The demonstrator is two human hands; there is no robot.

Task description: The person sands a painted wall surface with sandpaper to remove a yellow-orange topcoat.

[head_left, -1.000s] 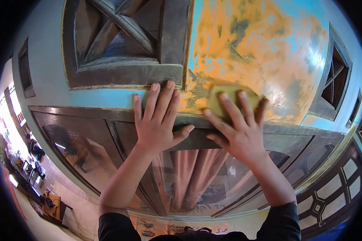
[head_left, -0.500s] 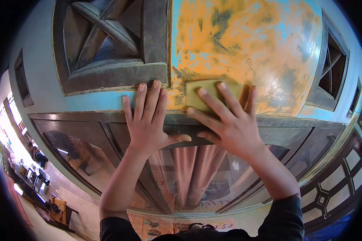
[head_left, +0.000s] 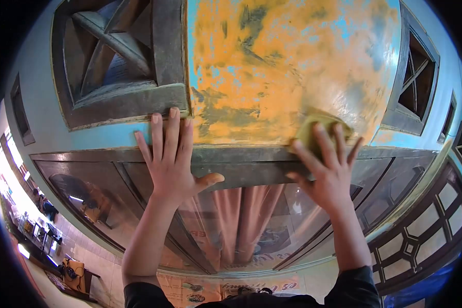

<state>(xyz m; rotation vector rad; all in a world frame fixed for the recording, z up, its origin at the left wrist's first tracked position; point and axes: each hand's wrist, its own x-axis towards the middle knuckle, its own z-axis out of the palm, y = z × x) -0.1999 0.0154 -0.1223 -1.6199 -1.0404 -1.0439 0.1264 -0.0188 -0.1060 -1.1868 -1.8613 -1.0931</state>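
Under the spread fingers of my right hand (head_left: 332, 179), a yellowish-olive piece of sandpaper (head_left: 308, 134) is pressed against the wall, slightly blurred by motion. The wall panel (head_left: 272, 66) there is patchy orange over light blue, with dark smudges. My left hand (head_left: 172, 172) lies flat with fingers apart, its fingertips at the lower edge of the dark wooden vent frame (head_left: 128, 105) and its palm over the wooden beam below. Nothing is in the left hand.
A brown wooden beam (head_left: 241, 172) runs beneath the panel, above glass panes with a pink curtain (head_left: 228, 215) behind. To the right are another vent (head_left: 415, 77) and a lattice door (head_left: 416, 231). A tan bag (head_left: 73, 274) sits low at left.
My right hand has slid the sandpaper rightward along the bottom of the orange panel. The view has shifted slightly; my left hand keeps its place under the vent frame.
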